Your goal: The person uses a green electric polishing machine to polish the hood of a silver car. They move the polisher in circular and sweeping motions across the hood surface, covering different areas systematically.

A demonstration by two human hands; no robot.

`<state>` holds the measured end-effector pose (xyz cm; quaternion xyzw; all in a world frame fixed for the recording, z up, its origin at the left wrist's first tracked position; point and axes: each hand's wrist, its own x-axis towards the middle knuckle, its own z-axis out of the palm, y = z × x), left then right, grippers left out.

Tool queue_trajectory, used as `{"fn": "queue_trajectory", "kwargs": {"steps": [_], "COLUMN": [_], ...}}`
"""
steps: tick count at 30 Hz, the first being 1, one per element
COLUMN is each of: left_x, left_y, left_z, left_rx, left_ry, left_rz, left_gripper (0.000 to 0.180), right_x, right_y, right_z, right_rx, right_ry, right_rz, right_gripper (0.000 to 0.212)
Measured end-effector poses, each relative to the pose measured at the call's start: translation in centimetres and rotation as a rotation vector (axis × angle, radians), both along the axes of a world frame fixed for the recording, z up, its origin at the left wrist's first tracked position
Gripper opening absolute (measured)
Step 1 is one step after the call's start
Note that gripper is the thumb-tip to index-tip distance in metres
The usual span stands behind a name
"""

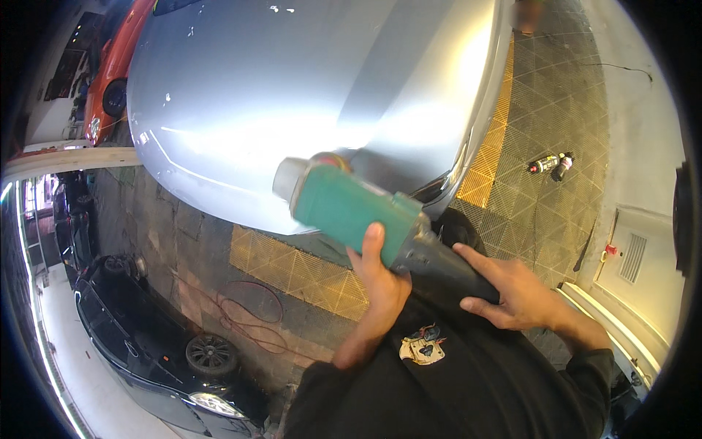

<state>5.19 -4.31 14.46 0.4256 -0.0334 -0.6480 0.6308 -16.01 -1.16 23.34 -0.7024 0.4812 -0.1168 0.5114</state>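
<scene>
Both my hands hold a power polisher (358, 208) with a green body, a grey head and a black rear handle, raised in front of my body at the front of a silver car. My left hand (382, 282) supports the green body from below, its thumb up along the side. Around the black rear handle (457, 274) my right hand (515, 289) is closed. A rounded reddish-yellow edge shows behind the tool's head, mostly hidden. Beyond the polisher spreads the smooth silver hood (278, 88), with bright light reflections. From here I cannot tell whether the tool touches it.
Two small bottles (545, 163) lie on the grey and yellow tiled floor to the right. A dark car (139, 314) stands at lower left, a red car (110, 73) at upper left. A coiled reddish hose (252, 307) lies on the floor. The white wall (643, 139) runs along the right.
</scene>
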Motion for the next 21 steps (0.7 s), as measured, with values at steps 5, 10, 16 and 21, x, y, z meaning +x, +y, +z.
{"fn": "queue_trajectory", "kwargs": {"steps": [5, 10, 16, 21], "left_x": [1.3, 0.4, -0.3, 3.4], "left_y": [3.0, 1.9, -3.8, -12.6], "left_z": [-0.6, -0.2, -0.4, 1.3], "left_rx": [0.062, 0.024, -0.069, -0.042], "left_ry": [-0.123, -0.121, -0.499, -1.232], "left_rz": [0.027, -0.007, -0.179, -0.187], "left_gripper": [0.062, 0.054, 0.062, 0.061], "right_x": [0.4, -0.5, -2.4, -3.8], "right_y": [-0.4, -0.2, -0.5, -1.6], "right_z": [-1.3, -1.1, -0.3, 0.1], "right_rx": [0.074, 0.040, -0.056, -0.053], "right_ry": [0.044, -0.015, -0.104, -0.191], "right_rz": [0.185, 0.111, -0.123, -0.264], "right_gripper": [0.079, 0.080, 0.081, 0.079]}}
